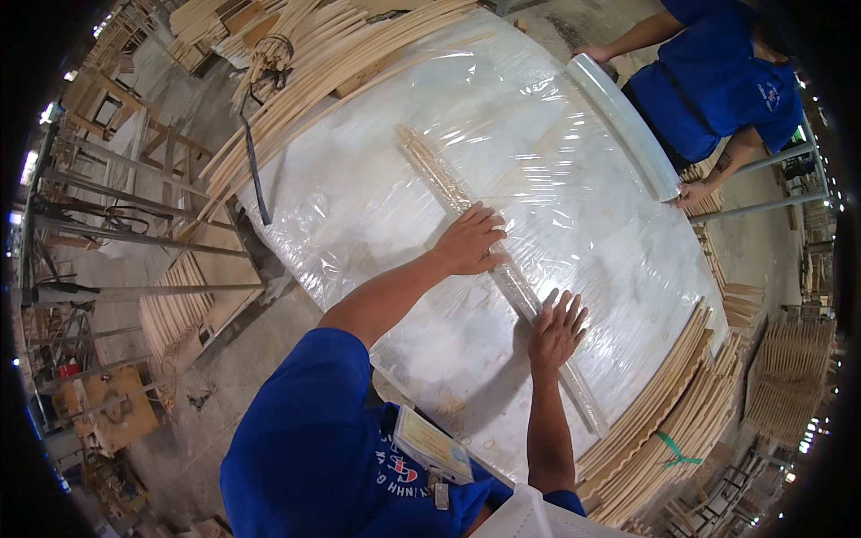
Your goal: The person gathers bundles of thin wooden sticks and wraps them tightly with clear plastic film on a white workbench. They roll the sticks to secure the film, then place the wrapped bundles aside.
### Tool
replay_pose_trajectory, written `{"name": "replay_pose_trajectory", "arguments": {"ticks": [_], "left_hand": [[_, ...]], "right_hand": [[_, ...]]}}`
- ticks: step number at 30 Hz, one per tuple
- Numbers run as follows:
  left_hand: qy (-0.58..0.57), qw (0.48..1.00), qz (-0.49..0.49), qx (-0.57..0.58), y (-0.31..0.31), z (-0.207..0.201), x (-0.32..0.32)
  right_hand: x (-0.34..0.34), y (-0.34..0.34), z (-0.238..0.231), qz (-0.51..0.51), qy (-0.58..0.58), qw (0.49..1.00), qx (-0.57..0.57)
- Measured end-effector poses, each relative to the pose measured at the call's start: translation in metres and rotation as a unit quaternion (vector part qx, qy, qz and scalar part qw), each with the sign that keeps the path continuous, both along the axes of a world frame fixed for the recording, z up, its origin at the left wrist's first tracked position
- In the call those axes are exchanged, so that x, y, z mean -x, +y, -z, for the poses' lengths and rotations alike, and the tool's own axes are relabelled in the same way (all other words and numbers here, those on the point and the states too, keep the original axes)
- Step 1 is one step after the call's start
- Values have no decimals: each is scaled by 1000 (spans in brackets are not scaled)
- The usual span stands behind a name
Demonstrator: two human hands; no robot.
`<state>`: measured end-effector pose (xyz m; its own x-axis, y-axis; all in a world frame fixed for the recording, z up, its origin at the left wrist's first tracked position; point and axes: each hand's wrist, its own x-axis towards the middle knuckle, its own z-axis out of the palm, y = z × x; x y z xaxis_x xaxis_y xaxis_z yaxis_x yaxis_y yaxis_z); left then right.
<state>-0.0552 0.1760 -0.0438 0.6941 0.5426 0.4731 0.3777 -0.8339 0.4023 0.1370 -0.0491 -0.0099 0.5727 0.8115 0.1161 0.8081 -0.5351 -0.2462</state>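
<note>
A long, narrow bundle of wooden strips [437,173] lies slantwise across the table, covered in clear plastic film [547,238]. My left hand [470,239] rests on the middle of the bundle, its fingers stretched over the film. Lower down the same bundle, my right hand [557,334] lies flat with its fingers spread. The film spreads over the table toward a large roll of plastic film [628,130] at the far right. A co-worker in a blue shirt [717,85] grips that roll at both ends.
The pale table [430,359] carries a pile of long wooden strips [332,76] along its far left edge. More wooden strips [655,403] are stacked at the near right, with a green tie [674,451] on them. A metal rack [134,224] stands to the left.
</note>
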Motion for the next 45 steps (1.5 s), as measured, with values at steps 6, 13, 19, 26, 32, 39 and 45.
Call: {"name": "replay_pose_trajectory", "arguments": {"ticks": [6, 13, 19, 26, 32, 39, 45], "left_hand": [[150, 985, 8, 85, 22, -31, -17], [169, 974, 7, 148, -65, -27, 38], [27, 996, -42, 75, -58, -14, 11], [0, 986, -131, -103, 6, -9, -82], [52, 997, 24, 60, 10, -21, -106], [148, 988, 47, -1, -18, -20, -46], [154, 985, 46, 57, -72, -11, 38]], "right_hand": [[-4, -13, 0, -71, -26, 992, -98], [52, -101, 6, -103, -21, 994, -15], [6, -50, -4, -33, -4, 998, -50], [10, -54, 7, -54, -88, 986, -129], [-28, -20, 17, -40, -159, 976, -146], [-23, -21, 16, 4, -124, 992, -7], [56, -83, 22, -48, -7, 999, -21]]}}
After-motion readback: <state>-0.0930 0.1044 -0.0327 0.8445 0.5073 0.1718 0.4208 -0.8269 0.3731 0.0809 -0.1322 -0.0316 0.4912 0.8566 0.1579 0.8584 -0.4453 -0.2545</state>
